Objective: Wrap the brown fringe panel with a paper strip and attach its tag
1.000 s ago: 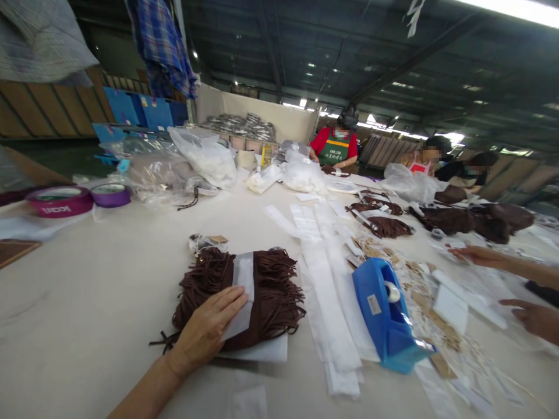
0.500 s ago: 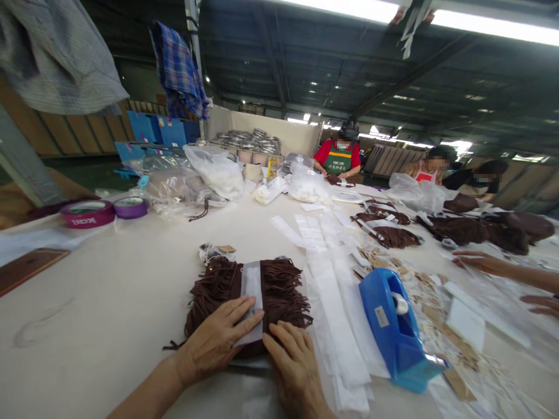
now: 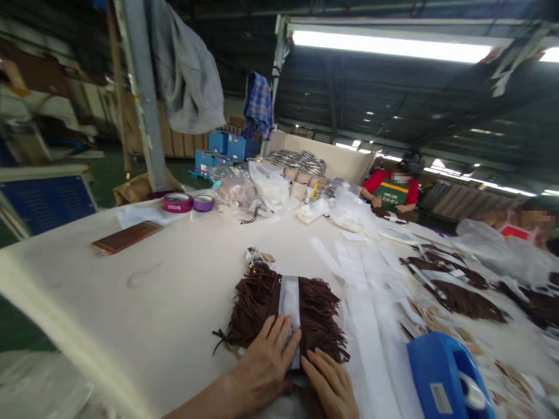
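A brown fringed piece (image 3: 262, 302) lies on the white table (image 3: 166, 302) in front of me, with a white paper strip (image 3: 290, 299) wrapped across its middle. My left hand (image 3: 264, 366) lies flat on the near end of the strip, fingers stretched out. My right hand (image 3: 332, 387) rests just to its right on the fringe's near edge, fingers flat and together. Small tags (image 3: 261, 256) sit at the far end of the piece.
A blue tape dispenser (image 3: 449, 378) stands at the right. White paper strips (image 3: 367, 291) and more brown fringed pieces (image 3: 454, 294) lie beyond. Purple tape rolls (image 3: 187, 202), plastic bags (image 3: 271, 186) and a brown board (image 3: 126, 237) sit far left. A person in red and green (image 3: 391, 189) works opposite.
My right hand came in from the right and settled beside my left on the fringed piece. The view swung left and up, pushing the tape dispenser to the frame's right edge.
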Demonstrator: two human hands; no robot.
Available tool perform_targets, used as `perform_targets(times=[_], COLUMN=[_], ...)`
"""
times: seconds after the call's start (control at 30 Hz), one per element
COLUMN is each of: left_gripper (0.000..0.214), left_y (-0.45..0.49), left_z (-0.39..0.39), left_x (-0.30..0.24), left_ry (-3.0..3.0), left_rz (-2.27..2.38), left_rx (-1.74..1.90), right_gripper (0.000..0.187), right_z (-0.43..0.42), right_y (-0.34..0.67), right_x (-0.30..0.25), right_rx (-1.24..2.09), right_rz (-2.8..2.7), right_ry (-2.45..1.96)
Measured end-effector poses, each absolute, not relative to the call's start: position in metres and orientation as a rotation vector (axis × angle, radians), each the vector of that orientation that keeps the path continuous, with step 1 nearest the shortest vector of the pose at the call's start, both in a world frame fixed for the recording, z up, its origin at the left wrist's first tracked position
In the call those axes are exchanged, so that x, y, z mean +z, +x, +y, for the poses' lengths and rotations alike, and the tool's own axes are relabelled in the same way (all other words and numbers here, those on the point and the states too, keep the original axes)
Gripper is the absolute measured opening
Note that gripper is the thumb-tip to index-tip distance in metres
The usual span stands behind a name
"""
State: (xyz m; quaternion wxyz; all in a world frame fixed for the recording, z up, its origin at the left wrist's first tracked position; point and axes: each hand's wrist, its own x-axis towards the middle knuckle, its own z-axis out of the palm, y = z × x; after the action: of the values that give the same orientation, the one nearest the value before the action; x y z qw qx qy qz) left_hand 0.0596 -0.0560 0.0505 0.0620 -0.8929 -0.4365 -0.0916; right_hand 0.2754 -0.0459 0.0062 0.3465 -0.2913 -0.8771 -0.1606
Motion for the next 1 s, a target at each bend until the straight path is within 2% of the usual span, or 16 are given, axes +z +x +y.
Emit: perform_targets(times=[0.17,0.37,0.73,0.87,1.0], left_gripper=[0.074,0.075,0.075,0.082,0.088], left_y=[0.065,0.062,0.059,0.054,0.051], left_z=[-0.055,-0.05,-0.04,-0.038,-0.037], left_x=[0.03,0.042,0.038,0.037,0.037], left_ry=[-2.579,-2.504,-2.41,-2.431,-2.463], left_rz=[-1.344,-1.27,-1.211,-1.186,-1.19], left_rx=[-0.387,-0.294,-0.368,-0.391,-0.375], right_gripper=[0.035,0.043,0.05,0.042,0.055], right_z=[-0.039,-0.071,-0.109,-0.103,-0.1], right_y=[0.273,0.255,0.246,0.234,0.246], right_x=[0.007,0.027,-0.007,-0.006,-0.002], right_rx=[-0.406,-0.156,0.246,0.306,0.234], right_rz=[-2.29,-2.124,-2.072,-2.034,-1.983], right_ry=[-0.682,-0.986,-1.165,-1.103,-1.222])
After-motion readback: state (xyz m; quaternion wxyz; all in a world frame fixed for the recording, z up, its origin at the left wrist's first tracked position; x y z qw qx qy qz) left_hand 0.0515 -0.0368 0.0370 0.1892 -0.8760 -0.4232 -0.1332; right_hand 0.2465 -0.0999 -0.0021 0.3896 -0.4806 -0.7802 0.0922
